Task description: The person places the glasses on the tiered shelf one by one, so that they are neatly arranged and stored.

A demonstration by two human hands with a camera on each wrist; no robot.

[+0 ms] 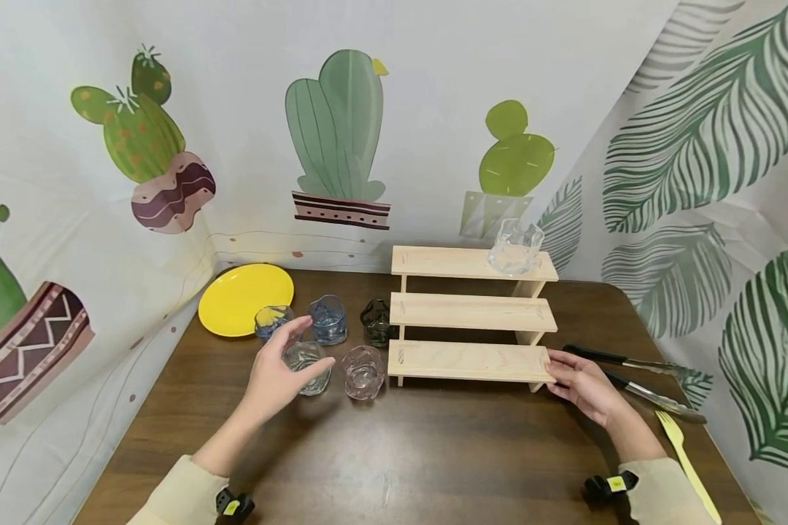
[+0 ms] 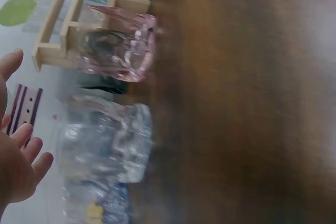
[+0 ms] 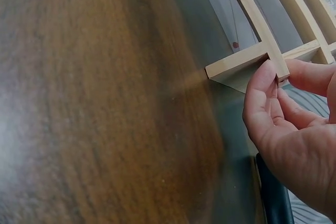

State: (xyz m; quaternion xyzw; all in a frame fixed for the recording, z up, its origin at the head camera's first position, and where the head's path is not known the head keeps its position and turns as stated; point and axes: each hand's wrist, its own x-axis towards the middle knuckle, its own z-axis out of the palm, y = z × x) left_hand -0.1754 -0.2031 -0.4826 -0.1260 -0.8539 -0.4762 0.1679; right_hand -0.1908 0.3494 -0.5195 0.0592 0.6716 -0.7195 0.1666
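My left hand (image 1: 269, 383) hovers with thumb and fingers spread above a clear glass (image 1: 300, 355). In the left wrist view, a gap shows between its fingertips and that glass. To the right of it stands a pink glass (image 1: 364, 375). My right hand (image 1: 584, 386) pinches the right end of the lowest step of a three-tier wooden shelf (image 1: 469, 361); the right wrist view shows thumb and fingers on the board's corner. Another clear glass (image 1: 515, 251) stands on the top tier, toward the right.
Two blue glasses (image 1: 328, 324) and a dark glass (image 1: 374, 328) stand behind. A yellow plate (image 1: 236, 295) lies at the back left. On the right are black-handled tongs (image 1: 650, 394) and a pale yellow fork (image 1: 686, 456). A printed cloth (image 1: 433, 146) hangs behind the table.
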